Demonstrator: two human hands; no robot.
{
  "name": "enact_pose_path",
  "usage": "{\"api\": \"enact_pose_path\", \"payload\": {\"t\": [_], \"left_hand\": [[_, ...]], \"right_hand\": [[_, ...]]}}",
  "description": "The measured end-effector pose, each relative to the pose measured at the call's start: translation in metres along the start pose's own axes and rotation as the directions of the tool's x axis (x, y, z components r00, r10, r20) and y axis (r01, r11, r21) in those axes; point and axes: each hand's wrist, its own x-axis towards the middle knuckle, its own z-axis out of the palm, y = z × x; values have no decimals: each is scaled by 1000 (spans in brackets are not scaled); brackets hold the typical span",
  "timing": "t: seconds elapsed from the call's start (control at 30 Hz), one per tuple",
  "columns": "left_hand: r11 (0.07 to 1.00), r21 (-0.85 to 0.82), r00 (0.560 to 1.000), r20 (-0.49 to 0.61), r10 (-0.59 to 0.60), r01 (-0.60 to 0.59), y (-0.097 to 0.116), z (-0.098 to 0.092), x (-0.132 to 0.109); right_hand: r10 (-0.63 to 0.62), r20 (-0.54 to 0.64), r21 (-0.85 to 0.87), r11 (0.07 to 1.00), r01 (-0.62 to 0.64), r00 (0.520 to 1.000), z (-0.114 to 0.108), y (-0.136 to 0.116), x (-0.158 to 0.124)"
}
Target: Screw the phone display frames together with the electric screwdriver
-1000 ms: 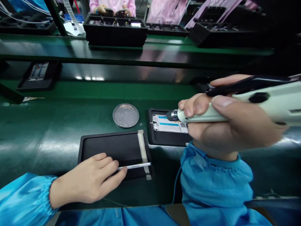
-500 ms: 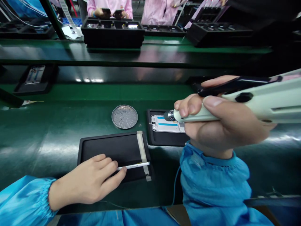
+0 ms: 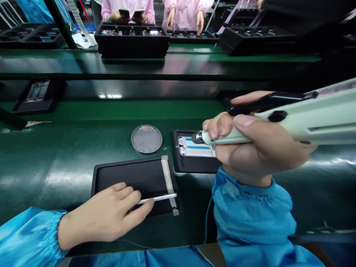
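Loosen your left fingers (image 3: 140, 214) and the thin white piece (image 3: 164, 197) they pinch could fall flat in the taped tray (image 3: 126, 171) under it. Your right fingers (image 3: 222, 126) wrap the pale green driver (image 3: 297, 128); a slip might scratch the phone frame (image 3: 198, 151) in the second tray (image 3: 196, 165), though driver contact is hard to tell. Farther out sits the round dish (image 3: 146, 139).

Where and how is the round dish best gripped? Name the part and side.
Probably by its left rim, coming from the left: the round dish lies flat, that rim faces green tabletop, while a black tray bearing a white frame sits close on its right.
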Motion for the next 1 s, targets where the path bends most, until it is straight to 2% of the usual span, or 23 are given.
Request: {"api": "enact_pose_path", "payload": {"t": [0.13,0.37,0.6,0.83,1.0], "left_hand": [[1000,-14,999,37,3,-3,0,1,3],[1000,-14,999,38,10,-10,-2,2,3],[1000,-2,998,61,17,-16,-3,0,5],[1000,-6,997,78,5,-5,-2,-4,9],[1000,-16,999,46,17,-16,-4,-2,8]], "right_hand": [[-7,-9,-1,1000,7,1000,1,0,0],[-12,12,16,1000,11,1000,0,0,-1],[-34,11,-49,998,34,999,2,-1,-2],[-6,10,-4,1000,6,1000,0,-1,-2],[-32,27,-18,999,33,999,-2,2,-1]]}}
